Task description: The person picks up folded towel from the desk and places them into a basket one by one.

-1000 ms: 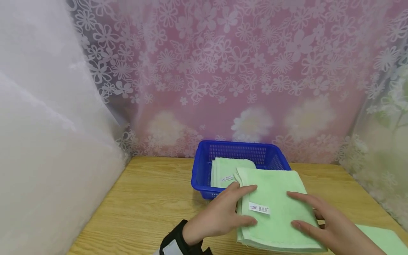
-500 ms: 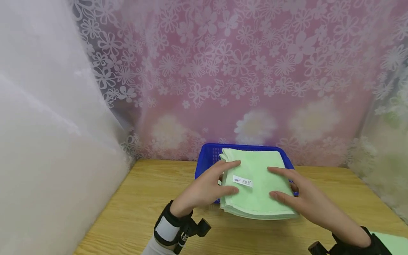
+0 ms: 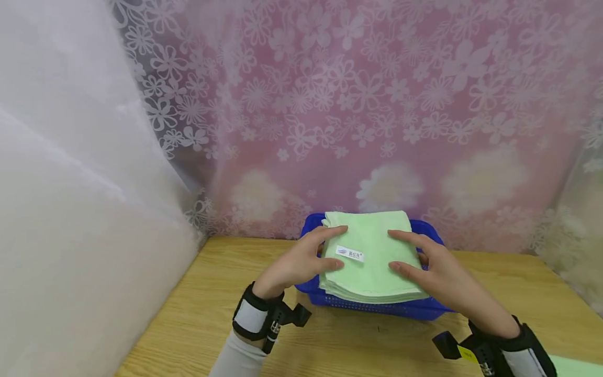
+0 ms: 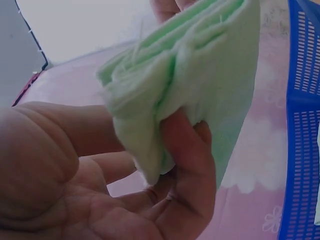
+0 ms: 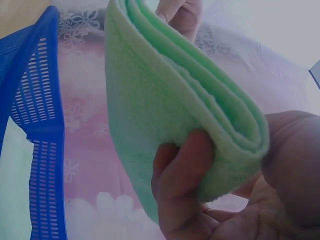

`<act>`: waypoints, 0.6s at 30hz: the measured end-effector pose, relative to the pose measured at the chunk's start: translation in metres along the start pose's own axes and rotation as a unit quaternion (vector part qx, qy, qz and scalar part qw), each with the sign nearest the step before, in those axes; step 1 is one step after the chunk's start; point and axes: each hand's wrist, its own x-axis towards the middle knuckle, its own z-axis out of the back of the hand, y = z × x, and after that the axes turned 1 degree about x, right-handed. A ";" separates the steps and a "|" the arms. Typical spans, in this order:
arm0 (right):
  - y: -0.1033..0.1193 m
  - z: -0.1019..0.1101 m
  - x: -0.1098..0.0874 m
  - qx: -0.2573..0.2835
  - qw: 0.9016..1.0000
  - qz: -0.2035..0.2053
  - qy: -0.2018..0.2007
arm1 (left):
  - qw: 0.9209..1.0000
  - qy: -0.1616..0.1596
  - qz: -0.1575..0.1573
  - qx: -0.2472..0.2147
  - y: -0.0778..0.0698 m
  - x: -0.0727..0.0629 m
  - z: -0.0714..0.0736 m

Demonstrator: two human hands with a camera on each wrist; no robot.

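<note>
A folded light-green towel with a white label hangs over the blue plastic basket, covering most of its opening in the head view. My left hand grips the towel's left side, thumb and a finger on top and other fingers curled underneath. On the opposite side my right hand holds the folded edge the same way. The left wrist view shows the towel pinched above the basket's level, its layers bunched. In the right wrist view the towel's rounded fold sits between thumb and curled fingers.
Inside the basket, part of another light-green towel shows in the right wrist view. More green cloth lies at the table's lower right. A flowered curtain closes off the back of the wooden table.
Both hands have carried the folded towel forward and left, from in front of the basket to over it. The towel inside the basket is now hidden in the head view.
</note>
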 end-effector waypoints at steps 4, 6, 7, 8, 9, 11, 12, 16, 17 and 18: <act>0.000 0.003 0.007 -0.001 1.000 -0.007 -0.004 | 1.000 -0.013 -0.002 0.003 0.000 0.004 0.004; 0.000 0.004 0.012 -0.007 1.000 -0.013 -0.005 | 1.000 -0.021 0.001 0.002 -0.001 0.007 0.005; 0.000 0.004 0.014 -0.010 1.000 -0.016 -0.005 | 1.000 -0.023 0.003 0.000 -0.001 0.009 0.006; 0.000 0.004 0.017 -0.012 1.000 -0.018 -0.005 | 1.000 -0.026 0.005 -0.001 -0.002 0.011 0.006; -0.001 0.005 0.019 -0.014 1.000 -0.021 -0.006 | 1.000 -0.027 0.010 -0.005 -0.002 0.012 0.006; -0.001 0.006 0.022 -0.022 0.999 -0.028 -0.011 | 0.999 -0.030 0.019 -0.012 -0.001 0.016 0.007; -0.002 0.007 0.023 -0.026 0.999 -0.032 -0.015 | 0.999 -0.032 0.022 -0.015 -0.001 0.019 0.007; -0.003 0.013 0.026 -0.031 0.998 -0.046 -0.026 | 0.999 -0.033 0.027 -0.030 0.002 0.026 0.010; -0.003 0.014 0.027 -0.028 0.998 -0.048 -0.026 | 0.999 -0.032 0.026 -0.031 0.003 0.028 0.011; -0.003 0.015 0.028 -0.027 0.998 -0.049 -0.026 | 0.999 -0.030 0.024 -0.032 0.005 0.029 0.012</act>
